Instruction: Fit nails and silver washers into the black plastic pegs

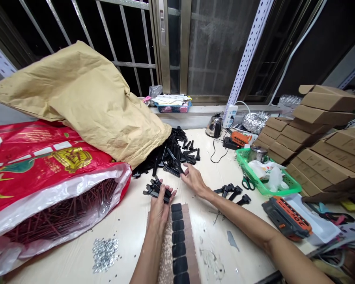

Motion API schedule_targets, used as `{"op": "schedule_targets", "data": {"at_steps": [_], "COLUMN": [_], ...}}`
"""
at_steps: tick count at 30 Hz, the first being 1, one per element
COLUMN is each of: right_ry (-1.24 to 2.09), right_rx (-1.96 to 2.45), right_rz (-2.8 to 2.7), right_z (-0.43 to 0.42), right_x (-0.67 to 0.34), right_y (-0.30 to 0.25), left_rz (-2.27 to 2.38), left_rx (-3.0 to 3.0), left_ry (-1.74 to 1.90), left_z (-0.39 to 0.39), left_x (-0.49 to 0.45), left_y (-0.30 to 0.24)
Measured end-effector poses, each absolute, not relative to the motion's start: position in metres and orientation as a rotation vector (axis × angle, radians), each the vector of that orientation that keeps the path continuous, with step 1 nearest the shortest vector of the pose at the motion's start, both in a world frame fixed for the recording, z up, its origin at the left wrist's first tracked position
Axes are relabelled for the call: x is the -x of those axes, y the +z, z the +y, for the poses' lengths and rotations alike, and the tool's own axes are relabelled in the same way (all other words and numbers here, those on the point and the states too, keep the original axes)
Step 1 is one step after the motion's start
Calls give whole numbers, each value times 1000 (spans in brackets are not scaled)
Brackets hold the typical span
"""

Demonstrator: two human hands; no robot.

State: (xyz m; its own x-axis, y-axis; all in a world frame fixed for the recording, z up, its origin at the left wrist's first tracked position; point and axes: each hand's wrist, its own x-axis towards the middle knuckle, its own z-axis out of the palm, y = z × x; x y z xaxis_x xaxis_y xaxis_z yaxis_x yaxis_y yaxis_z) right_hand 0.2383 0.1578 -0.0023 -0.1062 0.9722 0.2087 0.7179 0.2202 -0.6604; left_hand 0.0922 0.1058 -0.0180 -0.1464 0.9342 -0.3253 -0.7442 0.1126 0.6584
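Observation:
My left hand point(161, 199) is closed around several black plastic parts point(154, 188), slim strips with blocky ends. To its upper right, my right hand point(193, 179) pinches a single black plastic part point(180, 167) at the edge of a heap of the same black parts point(173, 150). The heap spills from the mouth of a tan paper sack point(106, 106). Below my left hand runs a brownish strip point(192, 244) bearing a row of black rounded pads point(178, 237). A few more black parts point(235, 192) lie under and beyond my right forearm.
A red bag point(47, 157) of thin dark-red rods and a pile of metal washers point(105, 254) lie on the left. Rightward are scissors point(248, 182), a green basket point(268, 190), a battery pack point(286, 217) and stacked cardboard boxes point(322, 169). A kettle point(215, 125) stands behind.

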Motion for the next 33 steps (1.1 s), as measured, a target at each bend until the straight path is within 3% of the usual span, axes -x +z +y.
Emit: {"op": "schedule_targets", "data": {"at_steps": [4,11,13,19,33], "right_ry": [576,819,844,483,404], "right_rx": [1149,933,1094,1750,1896], "right_rz": [-1937,-2081,-2137,-2086,-2280], "right_z": [121,107,122,186,177], "right_x": [-211,-192,-197,-209,-212], "right_y": [7,12,11,4,-20], "left_rz": [816,904,1008,1081,1094], "left_rx": [-337,-400,-371,-319,-292], "left_ry": [1502,1537,1604,1612,1562], "left_z": [102,83,77,61,54], "left_x": [-96,-77,-64,-35,-50], "left_y": [-12,5,8,13,6]}}
